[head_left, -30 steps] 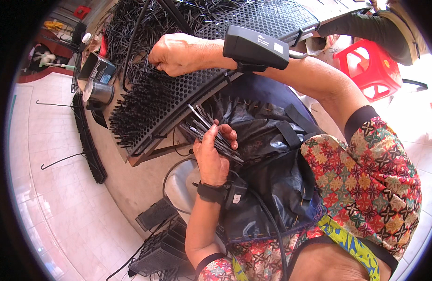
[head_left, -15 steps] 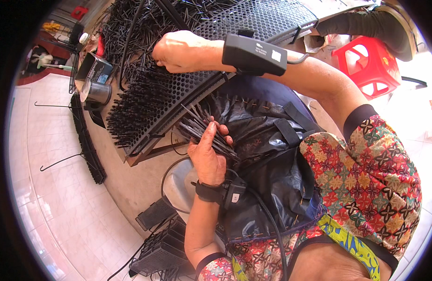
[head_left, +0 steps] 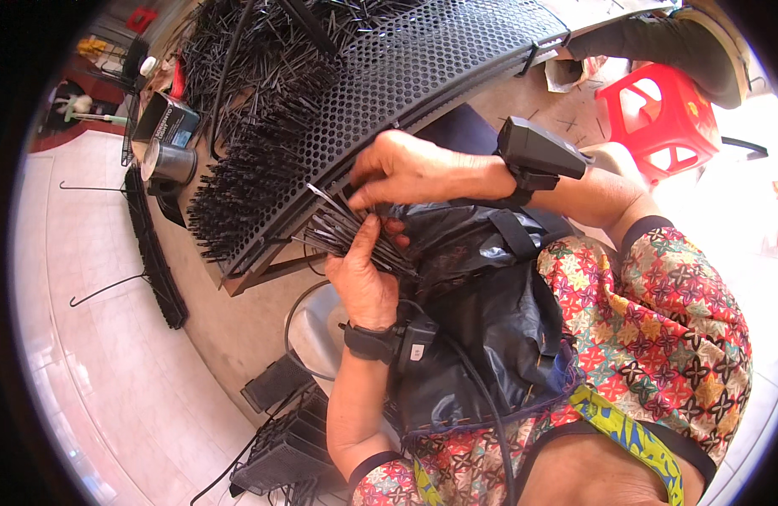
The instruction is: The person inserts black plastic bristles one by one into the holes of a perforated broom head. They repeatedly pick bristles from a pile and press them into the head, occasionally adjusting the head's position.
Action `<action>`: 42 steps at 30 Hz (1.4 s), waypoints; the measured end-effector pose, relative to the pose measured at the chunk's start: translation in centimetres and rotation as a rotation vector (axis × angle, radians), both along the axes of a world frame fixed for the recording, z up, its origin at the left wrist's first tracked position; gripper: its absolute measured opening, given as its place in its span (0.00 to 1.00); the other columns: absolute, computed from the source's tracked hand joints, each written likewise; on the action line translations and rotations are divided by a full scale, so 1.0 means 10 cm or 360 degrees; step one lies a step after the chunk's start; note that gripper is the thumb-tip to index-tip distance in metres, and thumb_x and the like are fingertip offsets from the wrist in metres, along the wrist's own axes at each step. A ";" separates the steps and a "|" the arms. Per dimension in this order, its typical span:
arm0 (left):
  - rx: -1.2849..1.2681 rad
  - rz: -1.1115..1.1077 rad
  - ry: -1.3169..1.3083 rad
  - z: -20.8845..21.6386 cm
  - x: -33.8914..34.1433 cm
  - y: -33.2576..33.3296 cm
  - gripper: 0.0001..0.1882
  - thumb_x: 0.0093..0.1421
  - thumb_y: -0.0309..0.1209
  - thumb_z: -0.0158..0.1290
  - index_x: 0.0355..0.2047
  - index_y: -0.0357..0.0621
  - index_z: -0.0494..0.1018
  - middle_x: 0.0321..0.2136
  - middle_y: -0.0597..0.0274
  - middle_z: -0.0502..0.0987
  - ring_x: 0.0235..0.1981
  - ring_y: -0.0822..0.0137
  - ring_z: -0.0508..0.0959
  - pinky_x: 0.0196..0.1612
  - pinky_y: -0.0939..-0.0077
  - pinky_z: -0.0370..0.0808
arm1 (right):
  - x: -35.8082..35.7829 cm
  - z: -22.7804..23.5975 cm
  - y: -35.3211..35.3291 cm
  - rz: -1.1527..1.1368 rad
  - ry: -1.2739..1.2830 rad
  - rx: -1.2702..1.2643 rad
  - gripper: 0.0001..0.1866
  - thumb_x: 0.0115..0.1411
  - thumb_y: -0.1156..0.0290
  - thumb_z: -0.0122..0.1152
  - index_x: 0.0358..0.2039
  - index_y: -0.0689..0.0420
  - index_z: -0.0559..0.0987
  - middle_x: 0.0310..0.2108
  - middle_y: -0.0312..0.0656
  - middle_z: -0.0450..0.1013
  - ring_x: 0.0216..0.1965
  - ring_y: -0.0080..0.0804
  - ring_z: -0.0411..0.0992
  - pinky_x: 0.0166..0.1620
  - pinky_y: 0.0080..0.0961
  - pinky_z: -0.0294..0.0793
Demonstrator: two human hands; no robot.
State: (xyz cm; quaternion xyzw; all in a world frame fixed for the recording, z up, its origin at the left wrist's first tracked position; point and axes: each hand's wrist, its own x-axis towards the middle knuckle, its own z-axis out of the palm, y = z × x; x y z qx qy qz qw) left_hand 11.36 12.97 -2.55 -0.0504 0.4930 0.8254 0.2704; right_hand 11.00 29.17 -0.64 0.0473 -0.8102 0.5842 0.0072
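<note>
My left hand (head_left: 365, 278) grips a bundle of thin black sticks (head_left: 345, 229) fanned out over my lap. Fingers of my right hand (head_left: 410, 171) pinch one stick at the top of that bundle, just below the edge of a black perforated panel (head_left: 422, 59). Many black sticks (head_left: 241, 185) stand in the panel's holes on its left part. A black plastic bag (head_left: 481, 312) lies across my lap under both hands. Each wrist carries a small black device on a strap.
A dark cardboard box (head_left: 171, 122) and a grey cup (head_left: 171, 162) sit left of the panel. A long black bristle strip (head_left: 155, 253) lies on the tiled floor. A red plastic stool (head_left: 659, 118) stands at the upper right. Black grid trays (head_left: 283, 447) lie by my left knee.
My right hand has come down from the upper part of the panel to the bundle in my left hand. The left hand keeps its hold on the sticks.
</note>
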 end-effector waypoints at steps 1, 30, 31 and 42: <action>-0.0010 -0.0004 -0.0004 0.01 0.00 0.01 0.08 0.55 0.23 0.54 0.35 0.35 0.72 0.27 0.59 0.76 0.25 0.66 0.77 0.25 0.74 0.76 | 0.05 -0.01 -0.02 0.0043 -0.0200 -0.0064 0.13 0.50 0.69 0.60 0.28 0.68 0.78 0.18 0.45 0.74 0.19 0.26 0.71 0.24 0.27 0.70; -0.0017 -0.0080 -0.0222 -0.08 0.01 -0.07 0.08 0.55 0.26 0.55 0.35 0.36 0.71 0.31 0.53 0.76 0.34 0.57 0.77 0.38 0.57 0.76 | -0.70 -0.02 0.17 -0.0764 0.0758 -0.0386 0.09 0.55 0.75 0.60 0.37 0.64 0.75 0.26 0.40 0.76 0.28 0.21 0.76 0.32 0.15 0.76; -0.0017 -0.0080 -0.0229 -0.09 0.01 -0.07 0.09 0.55 0.26 0.55 0.35 0.36 0.71 0.31 0.53 0.76 0.34 0.57 0.77 0.37 0.58 0.77 | -0.69 -0.03 0.18 -0.0743 0.0797 -0.0285 0.10 0.55 0.75 0.60 0.37 0.64 0.75 0.26 0.39 0.76 0.28 0.21 0.76 0.32 0.15 0.76; -0.0094 -0.0190 -0.0198 -0.04 0.04 -0.05 0.07 0.55 0.27 0.56 0.33 0.39 0.71 0.27 0.58 0.77 0.26 0.65 0.77 0.24 0.72 0.75 | -0.51 0.08 0.25 -0.0563 0.1007 0.0520 0.08 0.54 0.73 0.60 0.34 0.61 0.76 0.23 0.43 0.76 0.26 0.25 0.77 0.30 0.18 0.75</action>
